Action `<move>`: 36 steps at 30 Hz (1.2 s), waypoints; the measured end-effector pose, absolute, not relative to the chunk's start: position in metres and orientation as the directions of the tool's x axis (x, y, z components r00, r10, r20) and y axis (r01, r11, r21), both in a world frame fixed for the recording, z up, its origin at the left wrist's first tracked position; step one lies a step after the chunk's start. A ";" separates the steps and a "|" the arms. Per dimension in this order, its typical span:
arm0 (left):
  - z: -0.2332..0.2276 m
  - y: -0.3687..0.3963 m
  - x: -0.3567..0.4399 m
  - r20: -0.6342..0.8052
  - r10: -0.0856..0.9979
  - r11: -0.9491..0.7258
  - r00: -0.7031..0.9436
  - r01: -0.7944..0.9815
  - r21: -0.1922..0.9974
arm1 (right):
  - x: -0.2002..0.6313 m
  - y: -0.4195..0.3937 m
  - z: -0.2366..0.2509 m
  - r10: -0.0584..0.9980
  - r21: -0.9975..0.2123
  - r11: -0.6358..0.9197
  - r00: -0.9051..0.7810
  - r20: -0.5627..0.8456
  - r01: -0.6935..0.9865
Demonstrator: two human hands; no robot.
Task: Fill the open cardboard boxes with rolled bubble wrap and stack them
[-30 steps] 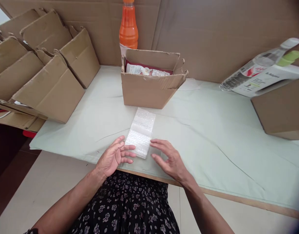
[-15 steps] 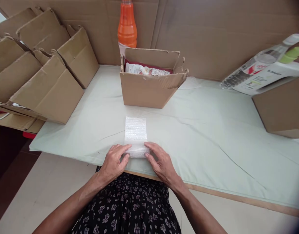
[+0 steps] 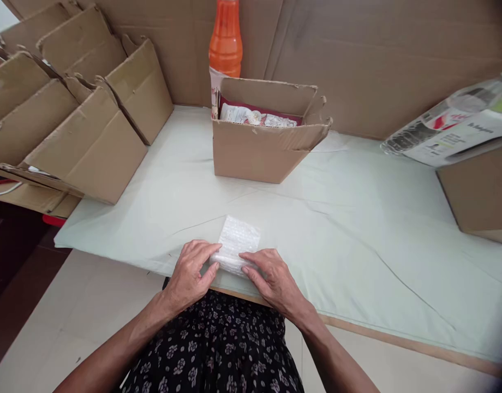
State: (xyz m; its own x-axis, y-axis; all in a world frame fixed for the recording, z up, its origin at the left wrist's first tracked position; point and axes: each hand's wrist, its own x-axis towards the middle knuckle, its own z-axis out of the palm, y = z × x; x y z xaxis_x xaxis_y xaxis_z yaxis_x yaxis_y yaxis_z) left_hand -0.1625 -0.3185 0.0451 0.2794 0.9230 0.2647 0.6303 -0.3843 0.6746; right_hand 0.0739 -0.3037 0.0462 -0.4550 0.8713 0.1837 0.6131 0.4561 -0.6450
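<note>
A short strip of clear bubble wrap [image 3: 238,239] lies on the pale green table cover [image 3: 357,229] near the front edge. Its near end is rolled into a small bundle. My left hand [image 3: 191,270] pinches that bundle from the left. My right hand [image 3: 271,275] presses on it from the right, fingers over the roll. Whatever is inside the roll is hidden. Behind it stands an open cardboard box [image 3: 267,136] holding wrapped white and red packets.
An orange bottle [image 3: 225,38] stands behind the open box. Several cardboard boxes [image 3: 75,114] lean in a row at the left. Another box [image 3: 480,191] with a clear bottle [image 3: 447,128] lying on top sits at the right. Cardboard sheets line the back wall.
My hands closed onto the near end of the bubble wrap and rolled it away from me. The flat part of the strip has grown much shorter.
</note>
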 end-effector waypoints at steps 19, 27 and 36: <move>0.057 -0.310 -0.137 -0.419 0.901 0.435 0.116 -0.260 0.862 | 0.069 -0.303 0.042 0.938 -0.792 0.299 -0.317 0.141 0.532; 0.073 -0.280 -0.130 -0.092 0.973 0.059 0.212 0.155 0.986 | 0.098 -0.287 0.058 0.939 -0.875 0.188 -0.344 0.026 0.446; 0.147 -0.114 -0.127 0.723 0.650 -0.567 0.233 0.782 0.258 | 0.151 -0.248 0.095 0.902 -0.700 0.390 -0.098 0.420 0.598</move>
State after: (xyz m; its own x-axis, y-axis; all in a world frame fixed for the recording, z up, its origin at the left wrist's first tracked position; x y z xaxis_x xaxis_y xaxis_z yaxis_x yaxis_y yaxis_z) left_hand -0.1270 -0.1142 0.1469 0.2332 0.6505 0.7228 0.7824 -0.5670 0.2578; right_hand 0.1508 -0.2477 0.0946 -0.0977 0.9023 0.4199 0.5980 0.3905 -0.6999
